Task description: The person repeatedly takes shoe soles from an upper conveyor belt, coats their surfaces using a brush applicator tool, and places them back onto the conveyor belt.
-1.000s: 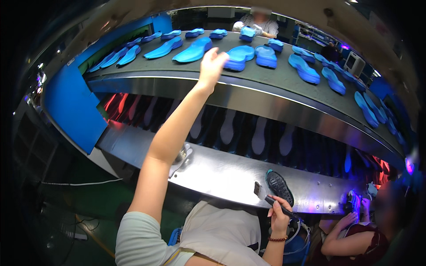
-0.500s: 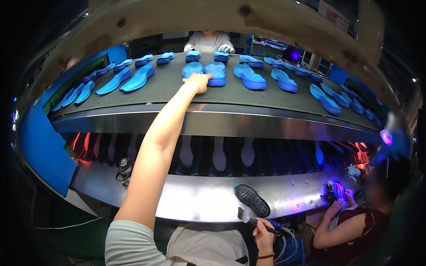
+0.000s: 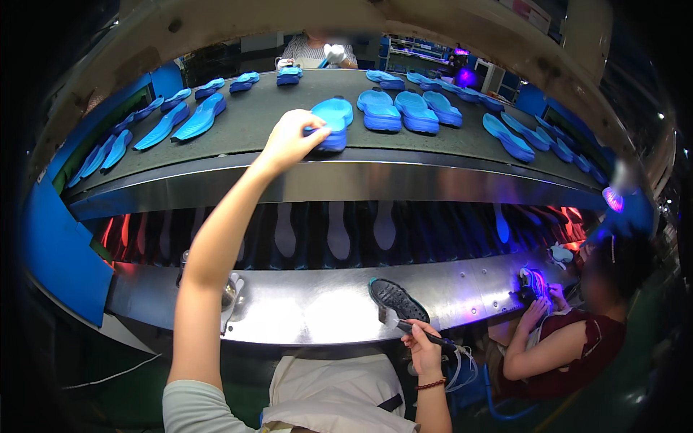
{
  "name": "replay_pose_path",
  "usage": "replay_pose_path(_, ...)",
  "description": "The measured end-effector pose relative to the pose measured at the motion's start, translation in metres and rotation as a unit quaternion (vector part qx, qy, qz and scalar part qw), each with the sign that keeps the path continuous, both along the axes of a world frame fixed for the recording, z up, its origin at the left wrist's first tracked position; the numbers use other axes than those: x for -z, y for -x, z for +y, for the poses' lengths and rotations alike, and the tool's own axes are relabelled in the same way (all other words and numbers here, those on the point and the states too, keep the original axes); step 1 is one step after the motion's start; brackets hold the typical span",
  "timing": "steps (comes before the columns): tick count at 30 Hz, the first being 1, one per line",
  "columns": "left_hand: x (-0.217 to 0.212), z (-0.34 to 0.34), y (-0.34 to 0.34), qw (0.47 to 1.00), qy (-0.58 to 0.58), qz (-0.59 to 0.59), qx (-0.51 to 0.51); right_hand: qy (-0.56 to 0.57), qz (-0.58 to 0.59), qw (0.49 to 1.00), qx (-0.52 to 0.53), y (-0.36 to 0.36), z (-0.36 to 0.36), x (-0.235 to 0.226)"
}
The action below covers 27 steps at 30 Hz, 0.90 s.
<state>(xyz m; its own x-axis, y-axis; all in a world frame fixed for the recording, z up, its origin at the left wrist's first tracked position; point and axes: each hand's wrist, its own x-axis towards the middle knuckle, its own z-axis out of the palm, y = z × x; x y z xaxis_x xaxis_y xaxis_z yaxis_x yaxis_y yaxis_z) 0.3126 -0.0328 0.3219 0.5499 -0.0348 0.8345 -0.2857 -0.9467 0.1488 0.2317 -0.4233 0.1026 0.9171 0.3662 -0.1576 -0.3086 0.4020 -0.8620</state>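
Note:
My left arm reaches over the raised dark conveyor belt (image 3: 253, 133), and my left hand (image 3: 297, 138) is closed on the near left edge of a blue shoe midsole (image 3: 332, 117). Just right of it stand several more blue midsoles (image 3: 379, 108) close together. Low on the right, my right hand (image 3: 422, 346) pinches the black handle of a brush (image 3: 411, 328) with thin clear tubing at its rear end. The brush's bristle end is over the edge of a black shoe outsole (image 3: 399, 299), which lies on the metal ledge; whether they touch I cannot tell.
More blue midsoles (image 3: 199, 117) line the belt to both sides. Below it, dark outsoles (image 3: 338, 231) fill a lower level behind the metal ledge (image 3: 303, 307). A co-worker (image 3: 556, 339) works at the right with a shoe part; another person (image 3: 317, 54) stands across the belt.
My left hand, earlier at a pair of midsoles, now grips a single one farther left of the others. The brush has come nearer the outsole. Across the belt, the person has raised a hand.

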Motion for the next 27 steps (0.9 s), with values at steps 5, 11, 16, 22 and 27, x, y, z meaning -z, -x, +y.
replay_pose_path(5,0.052,-0.06,0.082,0.759,0.579,-0.206,0.216,-0.079,0.001,0.997,0.016,-0.01,-0.005,0.007)
replay_pose_path(11,0.186,-0.09,0.154,0.47,0.701,0.072,0.532,-0.043,-0.042,0.998,-0.027,-0.001,-0.004,0.011)
replay_pose_path(16,0.25,-0.132,0.182,0.245,0.843,0.243,0.414,-0.082,-0.027,0.995,-0.043,-0.003,-0.002,0.011)
replay_pose_path(22,0.245,-0.173,0.179,0.28,0.84,0.208,0.416,-0.038,-0.086,0.986,-0.135,-0.01,0.047,-0.003)
replay_pose_path(27,0.22,-0.185,0.175,0.247,0.833,0.251,0.426,-0.059,-0.054,0.988,-0.13,-0.032,0.077,-0.005)
